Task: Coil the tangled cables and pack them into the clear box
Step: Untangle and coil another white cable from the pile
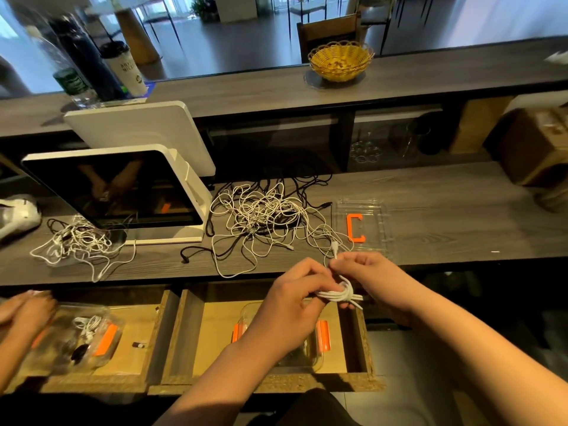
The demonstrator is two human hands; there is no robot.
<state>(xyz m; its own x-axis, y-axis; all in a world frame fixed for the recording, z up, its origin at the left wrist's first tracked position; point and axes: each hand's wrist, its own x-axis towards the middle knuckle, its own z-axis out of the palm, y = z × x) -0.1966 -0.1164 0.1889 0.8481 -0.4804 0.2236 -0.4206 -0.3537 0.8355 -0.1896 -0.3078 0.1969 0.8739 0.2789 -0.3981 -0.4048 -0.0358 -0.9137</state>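
Here both hands meet just off the near edge of the bench (430, 210), above an open drawer (270, 333). The left hand (295, 299) has its fingers curled round a small bundle of white cable (339, 295), folded into several parallel strands with a wrap across its middle. The right hand (365, 272) pinches the free end of the same cable near its white plug (335, 249), which sticks up above the fingertips.

On the bench behind the hands lies a large tangle of white and black cables (261, 216), spread between a white-framed screen (123, 192) and a clear lid (362, 226) that carries an orange C-shaped piece (355, 228). A smaller tangle (76, 241) lies in front of the screen at the left.

In the drawer beneath the left forearm sits a clear box (313, 339) with orange clasps, mostly hidden by the arm. In the neighbouring drawer at the left another clear box (83, 336) holds a coiled white cable, and another person's hands (24, 309) rest at its edge.

A yellow wicker basket (341, 59) stands on the upper shelf.
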